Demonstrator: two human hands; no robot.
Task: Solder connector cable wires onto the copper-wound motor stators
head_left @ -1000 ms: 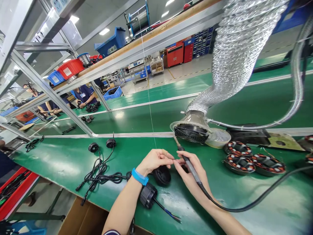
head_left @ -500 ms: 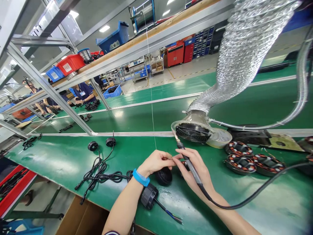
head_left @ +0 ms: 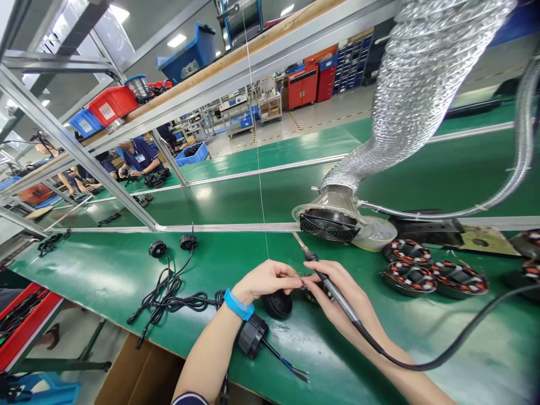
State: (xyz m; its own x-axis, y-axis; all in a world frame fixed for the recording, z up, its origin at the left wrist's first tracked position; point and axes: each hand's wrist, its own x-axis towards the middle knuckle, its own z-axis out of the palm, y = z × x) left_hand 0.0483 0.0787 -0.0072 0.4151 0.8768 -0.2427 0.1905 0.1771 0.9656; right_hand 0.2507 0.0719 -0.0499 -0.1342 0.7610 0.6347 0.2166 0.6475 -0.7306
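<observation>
My right hand [head_left: 340, 289] grips a soldering iron [head_left: 333, 291] by its dark handle, and the metal tip points away from me towards the fan. My left hand [head_left: 265, 281], with a blue wristband [head_left: 238, 305], pinches what looks like a thin wire [head_left: 304, 277] at its fingertips, right next to my right fingers. Under my hands lies a round black plastic part [head_left: 277, 304]. Another black round connector [head_left: 252, 336] sits by my left wrist, with thin wires trailing from it. The iron's black cord [head_left: 439, 364] runs off to the right.
A fume extractor fan [head_left: 328, 228] on a silver duct [head_left: 413, 95] stands just past the iron. Copper-wound motor stators [head_left: 409, 277] lie to the right. Black cables [head_left: 169, 298] with round parts [head_left: 157, 248] lie left on the green bench. A co-worker [head_left: 141, 157] sits beyond.
The whole view has tilted and shifted slightly. My hands stay close together at the fingertips, and the soldering iron remains in my right hand.
</observation>
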